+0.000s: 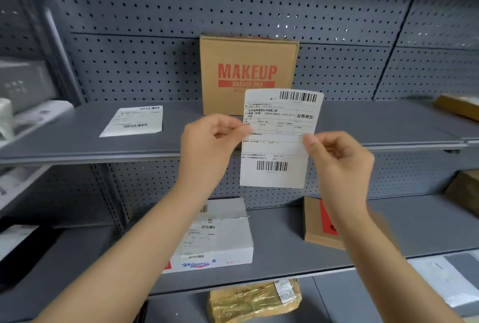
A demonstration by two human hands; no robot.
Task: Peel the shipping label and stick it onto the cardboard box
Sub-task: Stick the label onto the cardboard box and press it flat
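Note:
A white shipping label (278, 146) with two barcodes hangs upright in the air, held by both hands. My left hand (207, 143) pinches its left edge between thumb and fingers. My right hand (339, 159) pinches its right edge at about the same height. Behind the label, a brown cardboard box (247, 63) printed MAKEUP in red stands upright on the upper grey shelf (77, 141), leaning against the pegboard. The label's top covers the box's lower right corner.
Another label sheet (133, 121) lies flat on the upper shelf to the left. On the lower shelf sit a white labelled parcel (220, 237) and a small brown box with a red mark (320, 224). A tape-wrapped packet (255, 299) lies below. More parcels sit at the right edge.

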